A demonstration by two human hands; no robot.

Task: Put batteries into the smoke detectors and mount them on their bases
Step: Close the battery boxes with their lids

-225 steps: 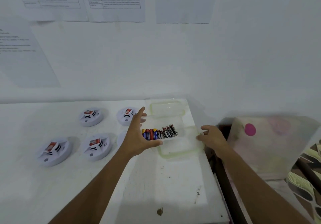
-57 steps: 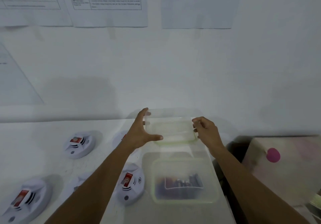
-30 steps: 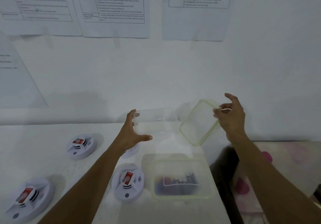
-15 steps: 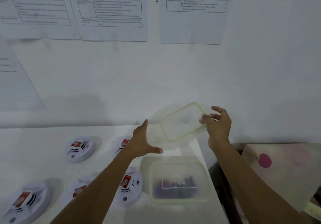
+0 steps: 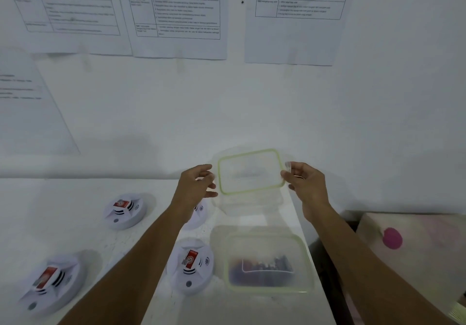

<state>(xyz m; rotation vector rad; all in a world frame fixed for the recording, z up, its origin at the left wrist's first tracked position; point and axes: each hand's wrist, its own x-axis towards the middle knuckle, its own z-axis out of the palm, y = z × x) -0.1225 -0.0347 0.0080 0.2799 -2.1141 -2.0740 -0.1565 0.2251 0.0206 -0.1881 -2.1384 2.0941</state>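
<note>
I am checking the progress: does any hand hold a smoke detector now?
No, the left hand and the right hand both grip the green-rimmed lid by its ends, and the smoke detectors lie on the table.

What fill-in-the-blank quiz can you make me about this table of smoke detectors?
The left hand and right hand hold a clear lid with a ___ rim.
The nearest smoke detector bears a ___ label.
The batteries lie in a closed container to its ___.
Missing words: green; red; right.
</note>
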